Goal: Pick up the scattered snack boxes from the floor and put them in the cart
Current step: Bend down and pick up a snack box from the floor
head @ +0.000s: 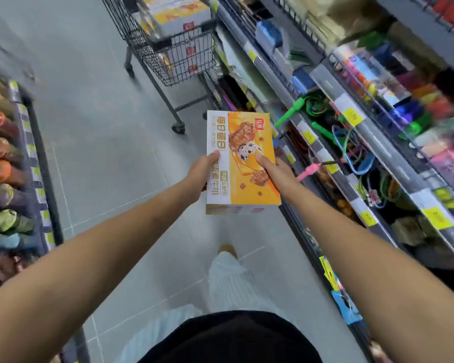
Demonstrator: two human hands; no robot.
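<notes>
Grips one orange-and-white snack box [243, 161] at frame centre, off the floor [102, 153]: left hand [202, 174] thumb pressed on its left edge, right hand [273, 171] thumb on its right, other fingers hidden underneath. Judged late-stage: several like boxes [178, 14] already in the wire cart [184, 56] at upper centre, this one not yet loaded. No further boxes seen on the visible floor tiles.

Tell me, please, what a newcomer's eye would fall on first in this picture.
The orange-and-white snack box, held up mid-frame between the left hand and right hand. Beyond it, up the aisle, stands the wire cart with similar boxes inside; colourful goods crowd the shelves on the right.
</notes>
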